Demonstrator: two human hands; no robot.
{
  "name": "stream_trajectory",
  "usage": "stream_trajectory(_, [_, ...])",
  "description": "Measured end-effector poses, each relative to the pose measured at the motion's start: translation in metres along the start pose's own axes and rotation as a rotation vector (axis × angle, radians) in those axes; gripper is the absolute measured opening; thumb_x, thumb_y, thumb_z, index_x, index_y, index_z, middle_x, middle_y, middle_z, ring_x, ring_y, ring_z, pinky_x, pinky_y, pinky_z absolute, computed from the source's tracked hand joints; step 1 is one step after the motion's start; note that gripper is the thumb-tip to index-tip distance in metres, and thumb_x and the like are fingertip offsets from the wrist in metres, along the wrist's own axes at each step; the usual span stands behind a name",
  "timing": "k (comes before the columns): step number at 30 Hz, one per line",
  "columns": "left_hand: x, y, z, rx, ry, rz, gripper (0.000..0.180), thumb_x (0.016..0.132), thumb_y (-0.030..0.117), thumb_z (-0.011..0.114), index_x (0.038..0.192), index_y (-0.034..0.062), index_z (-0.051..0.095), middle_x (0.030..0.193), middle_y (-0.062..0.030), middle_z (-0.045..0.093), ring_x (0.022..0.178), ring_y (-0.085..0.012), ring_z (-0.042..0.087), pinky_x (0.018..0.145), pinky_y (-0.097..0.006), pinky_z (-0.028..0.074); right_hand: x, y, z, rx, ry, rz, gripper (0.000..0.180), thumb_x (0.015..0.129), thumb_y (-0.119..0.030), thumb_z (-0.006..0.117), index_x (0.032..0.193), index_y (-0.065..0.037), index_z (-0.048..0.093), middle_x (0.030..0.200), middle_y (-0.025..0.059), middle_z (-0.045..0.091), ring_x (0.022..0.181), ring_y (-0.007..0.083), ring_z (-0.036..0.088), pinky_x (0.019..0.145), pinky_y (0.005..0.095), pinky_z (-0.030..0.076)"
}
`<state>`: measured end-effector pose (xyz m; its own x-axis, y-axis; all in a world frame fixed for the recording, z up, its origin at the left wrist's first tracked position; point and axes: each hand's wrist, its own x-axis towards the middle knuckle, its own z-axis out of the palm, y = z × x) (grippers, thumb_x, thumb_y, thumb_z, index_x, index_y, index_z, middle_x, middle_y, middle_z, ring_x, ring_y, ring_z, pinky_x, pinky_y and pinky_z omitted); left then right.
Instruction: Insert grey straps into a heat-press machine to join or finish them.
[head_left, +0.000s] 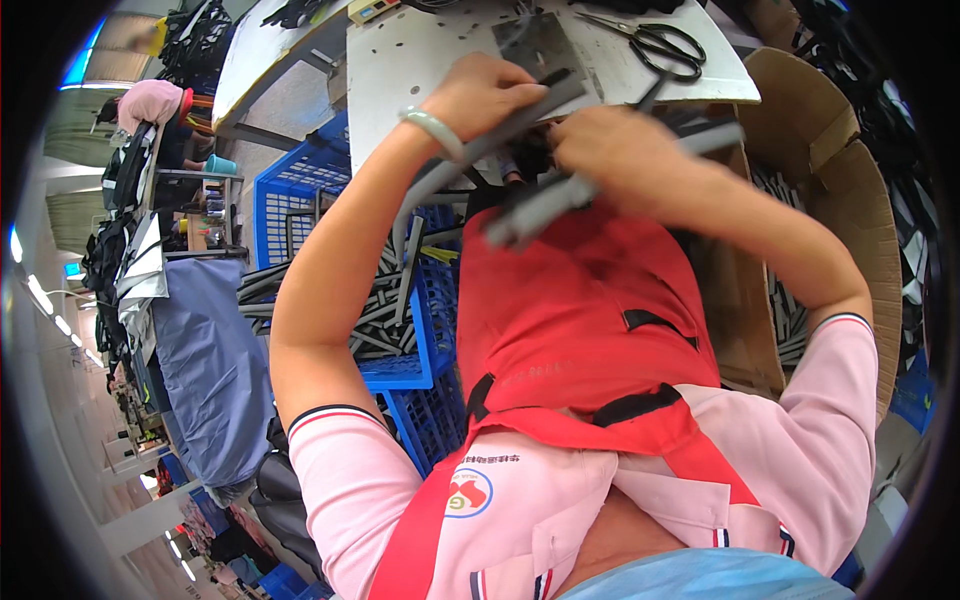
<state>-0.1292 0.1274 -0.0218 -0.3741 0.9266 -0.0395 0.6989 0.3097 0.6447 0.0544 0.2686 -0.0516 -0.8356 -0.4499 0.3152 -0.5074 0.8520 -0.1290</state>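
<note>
My left hand (482, 97), with a pale bangle at its wrist, is closed at the front edge of the white table (400, 100). Its fingers pinch a long dark grey strip (440, 172), which slants down to the left. Close beside it, my right hand (618, 152) is blurred by motion, its fingers curled toward the table edge. Lighter grey strips (545, 212) run beneath this hand and stick out on both sides. Whether its fingers grip them is hard to see. A dark metal plate (545, 50) lies on the tabletop just beyond both hands.
Black-handled scissors (668, 48) rest at the table's right. At left, a blue basket (432, 320) holds many grey strips (385, 310). A cardboard box (865, 220) with more strips stands at right. Another person (155, 105) is far left. My red apron (580, 300) fills the middle.
</note>
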Motion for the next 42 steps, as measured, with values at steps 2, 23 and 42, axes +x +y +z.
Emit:
stream_trajectory(2, [0.006,0.024,0.009,-0.059,-0.046,-0.016,0.029,0.087,0.026,0.065,0.094,-0.0016,0.071,0.076,-0.0102,0.069,0.068,-0.0128,0.061,0.066,-0.031,0.050,0.022,-0.038,0.012,-0.293,0.199,-0.173,0.016,0.079,-0.014,0.056,0.092,-0.006,0.062,0.112,0.0089,0.060,0.111,0.0240,0.053,0.095,0.0349,0.042])
stream_trajectory(23, [-0.029,-0.013,-0.022,-0.192,0.288,-0.027,0.030,0.085,0.026,0.071,0.096,-0.0009,0.072,0.068,-0.0017,0.063,0.059,-0.0068,0.052,0.055,-0.023,0.042,-0.044,0.106,-0.077,0.552,-0.006,0.728,0.064,0.071,-0.022,0.072,0.126,0.003,0.053,0.108,0.0087,0.060,0.098,0.0147,0.055,0.093,0.0274,0.042])
stream_trajectory(42, [0.007,-0.023,-0.037,-0.243,0.376,-0.123,0.026,0.088,0.026,0.068,0.099,0.0034,0.073,0.063,-0.0010,0.058,0.053,-0.0046,0.046,0.049,-0.021,0.032,-0.014,0.115,-0.103,0.553,0.053,0.779,0.040,0.068,-0.015,0.076,0.103,0.000,0.063,0.082,0.0004,0.063,0.072,0.0083,0.054,0.067,0.0249,0.046])
